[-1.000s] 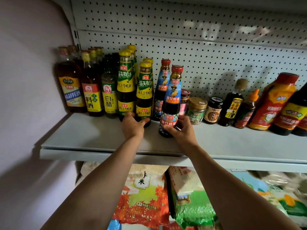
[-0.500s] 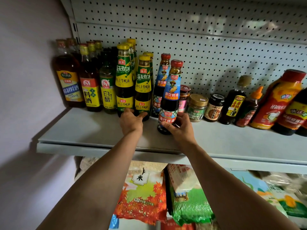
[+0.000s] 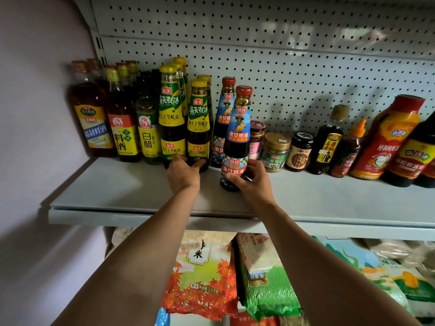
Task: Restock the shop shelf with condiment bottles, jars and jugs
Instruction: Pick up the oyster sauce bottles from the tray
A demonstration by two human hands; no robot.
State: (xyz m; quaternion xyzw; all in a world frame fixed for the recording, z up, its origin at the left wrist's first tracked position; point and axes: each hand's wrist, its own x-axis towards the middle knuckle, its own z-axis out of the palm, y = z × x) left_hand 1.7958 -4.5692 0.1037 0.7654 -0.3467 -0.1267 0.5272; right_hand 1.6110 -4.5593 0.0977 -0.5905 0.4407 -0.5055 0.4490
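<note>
My right hand (image 3: 253,184) grips the upright red-capped bottle (image 3: 236,137) near the shelf (image 3: 117,191) front edge; my left hand (image 3: 184,174), fingers spread, touches the yellow-capped bottles (image 3: 184,128) behind.

Left hand (image 3: 184,174) thumb now spread onto second yellow-label bottle (image 3: 199,128); earlier fingers bunched between pair.

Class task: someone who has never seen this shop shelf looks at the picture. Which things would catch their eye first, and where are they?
Two bare arms reach up from below: the right hand grips a red-capped, blue-labelled sauce bottle standing at mid-shelf, and the left hand touches the bases of the yellow-capped bottles beside it. At the far right stands a big orange jug with a red cap. Under the shelf, a rice bag printed with red maple leaves stands out.
</note>
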